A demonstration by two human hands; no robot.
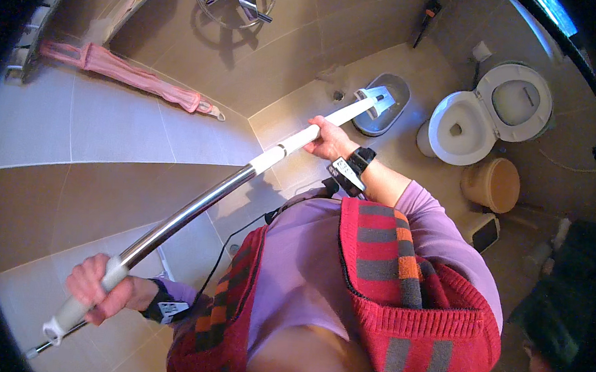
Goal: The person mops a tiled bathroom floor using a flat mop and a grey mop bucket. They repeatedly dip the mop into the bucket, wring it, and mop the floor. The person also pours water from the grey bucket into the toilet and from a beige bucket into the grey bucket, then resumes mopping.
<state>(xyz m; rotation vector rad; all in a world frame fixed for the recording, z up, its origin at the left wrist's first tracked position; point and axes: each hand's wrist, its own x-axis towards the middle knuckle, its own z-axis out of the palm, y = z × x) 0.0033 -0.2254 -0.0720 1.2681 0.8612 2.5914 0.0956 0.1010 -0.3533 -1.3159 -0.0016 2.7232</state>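
Note:
A long mop (201, 213) with a white and chrome telescopic pole slants across the view. My left hand (100, 289) is wrapped around the pale grey grip near its lower-left end, just above a hanging loop. Further along, my right hand (329, 141) holds the white part of the pole, with the thumb on its upper side. The white and light-blue mop head (380, 101) is inside a grey oval basin (405, 85) on the tiled floor. Whether the head touches the basin's bottom, I cannot tell. Both wrists wear black straps bearing printed tags.
Right of the basin stands a white toilet (437, 125) with its lid raised. A peach bucket (490, 185) and a small bin (482, 233) are nearby. A floor drain (338, 95) lies left of the basin. Pink netting (141, 76) and a shower mixer (248, 1) are on the walls.

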